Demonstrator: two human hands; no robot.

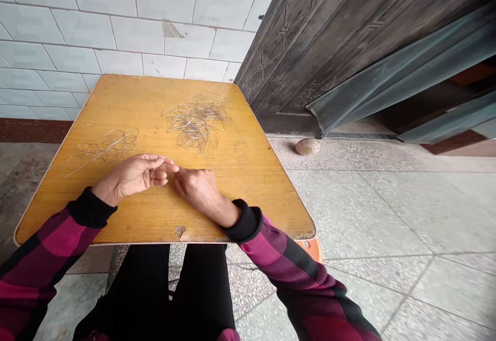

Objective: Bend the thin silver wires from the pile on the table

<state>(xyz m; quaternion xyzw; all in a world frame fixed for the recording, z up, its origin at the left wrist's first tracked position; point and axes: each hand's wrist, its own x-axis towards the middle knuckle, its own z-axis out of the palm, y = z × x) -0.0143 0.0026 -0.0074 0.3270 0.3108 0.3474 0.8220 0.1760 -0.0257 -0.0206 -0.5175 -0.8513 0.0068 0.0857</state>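
My left hand [137, 175] is palm up over the near left of the wooden table [248, 191], its fingers closed on a thin wire [157, 167]. Against its fingertips, my right hand [197, 186] is curled with its back towards me; its fingertips are hidden, so what they pinch cannot be made out. Beyond my hands lies a loose tangle of thin, bent metal wires [197, 121]. Left of it, above my left wrist, are several wires shaped into loops [112, 144], with straight ends reaching towards the table's left edge.
White wall tiles [166, 0] rise behind the table. On the right stand a dark carved door [294, 46] and a grey-green curtain [360, 93]. A round, pale ball [308, 146] rests on the floor by the door. Part of an orange stool [313, 248] shows under the table's right corner.
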